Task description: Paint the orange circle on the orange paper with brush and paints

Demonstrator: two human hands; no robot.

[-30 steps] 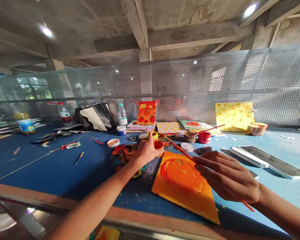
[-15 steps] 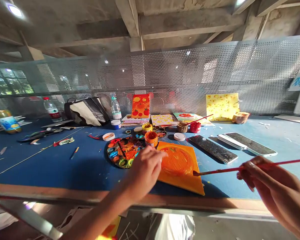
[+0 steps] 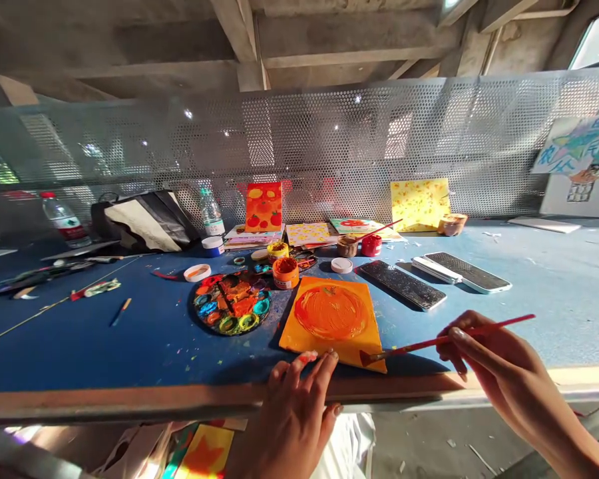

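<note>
My right hand (image 3: 484,352) pinches a red-handled paintbrush (image 3: 419,345), its bristles over the lower right corner of an orange canvas (image 3: 299,336). An orange pumpkin shape (image 3: 332,313) in thick paint fills the canvas middle. At the front edge of the canvas rests my left hand (image 3: 299,406), fingers stretched out, with orange paint on one fingertip. To the left lies a round paint palette (image 3: 232,303) with many colours. Behind the canvas stands an uncapped jar of orange paint (image 3: 285,273).
Phones, including a dark one (image 3: 402,285), lie right of the canvas. Further back are a red paint jar (image 3: 371,245), a brown jar (image 3: 347,247), a red tomato painting (image 3: 264,207), a yellow painting (image 3: 419,205), a water bottle (image 3: 210,211) and a black-and-white bag (image 3: 144,219).
My left hand has drawn back from above the canvas to its front edge, fingers now stretched. The brush has moved toward the canvas's lower right corner. The view has shifted right.
</note>
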